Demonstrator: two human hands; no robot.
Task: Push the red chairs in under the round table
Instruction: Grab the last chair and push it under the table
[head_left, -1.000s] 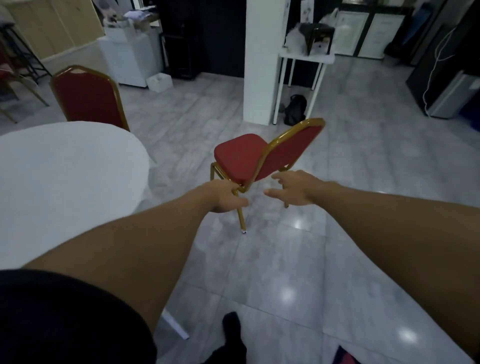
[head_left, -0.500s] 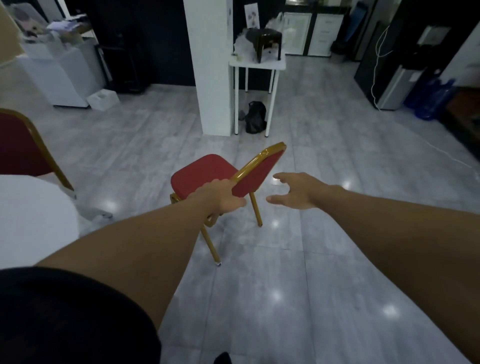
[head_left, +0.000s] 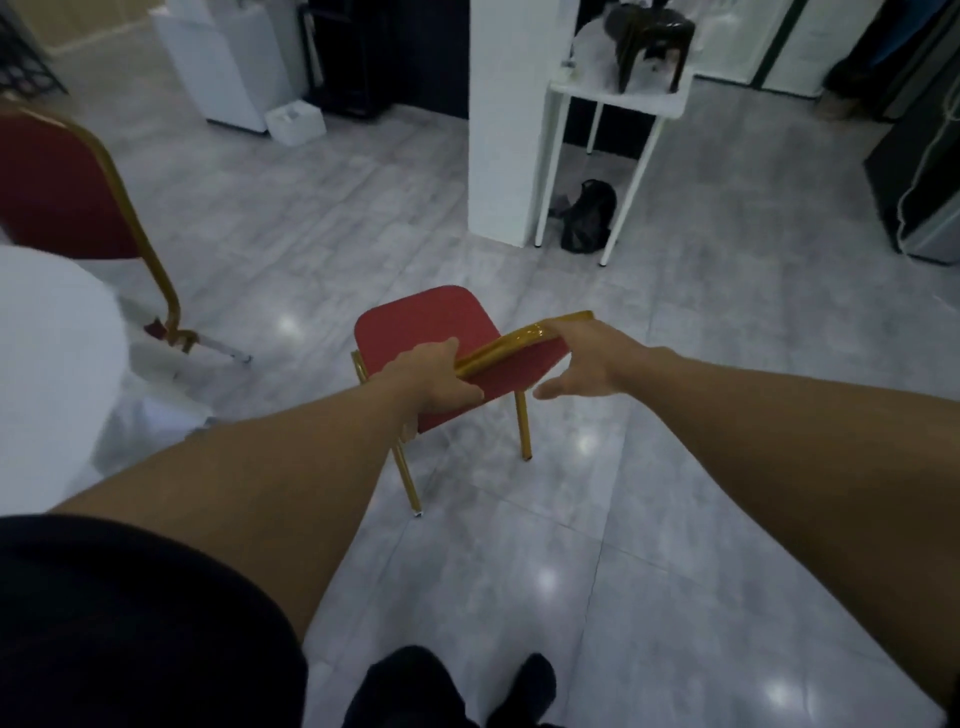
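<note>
Change: right hand (head_left: 587, 358) has come onto the near chair (head_left: 431, 332) backrest; left hand (head_left: 436, 376) stays clenched there.
Right hand: draped, grasp loose.
Done: far chair (head_left: 57, 192) against desk (head_left: 52, 332).
Left: near chair, well apart from desk.

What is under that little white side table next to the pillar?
Under the white side table a dark bag lies on the grey floor. The pillar hides whatever lies further left beneath it.

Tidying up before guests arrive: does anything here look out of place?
Yes. The red chair held by both hands stands out on open floor, away from the round table. A dark stool sits atop the small white side table.
</note>
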